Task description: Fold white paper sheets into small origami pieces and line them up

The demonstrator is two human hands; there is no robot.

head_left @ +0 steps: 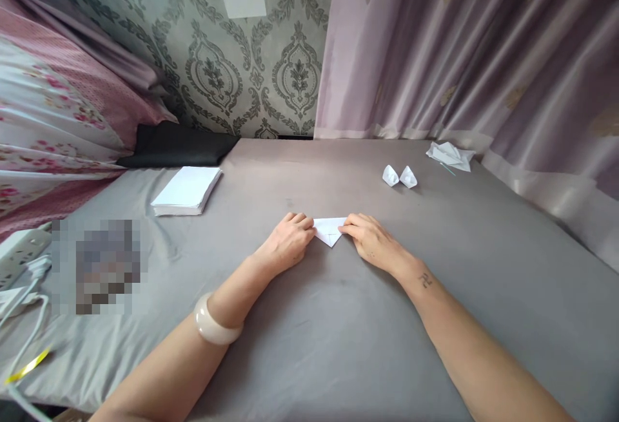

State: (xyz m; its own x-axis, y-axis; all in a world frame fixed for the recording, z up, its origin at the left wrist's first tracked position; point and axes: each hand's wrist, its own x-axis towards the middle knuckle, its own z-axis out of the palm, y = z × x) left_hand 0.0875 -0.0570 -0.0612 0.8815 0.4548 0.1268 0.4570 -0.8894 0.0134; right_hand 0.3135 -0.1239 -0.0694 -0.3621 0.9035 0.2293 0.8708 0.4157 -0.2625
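Observation:
A small white paper (329,230), folded into a downward-pointing triangle, lies on the grey cloth surface (338,345). My left hand (287,240) rests on its left corner with fingers curled and pressed together. From the other side, my right hand (371,239) pinches the right corner with its fingertips. A pale bangle (213,325) circles my left wrist.
A stack of white paper sheets (187,190) lies at the back left, with a black cushion (176,145) behind it. Two small folded paper pieces (399,176) and crumpled paper (451,154) sit at the back right. A power strip (22,251) and cables occupy the left edge.

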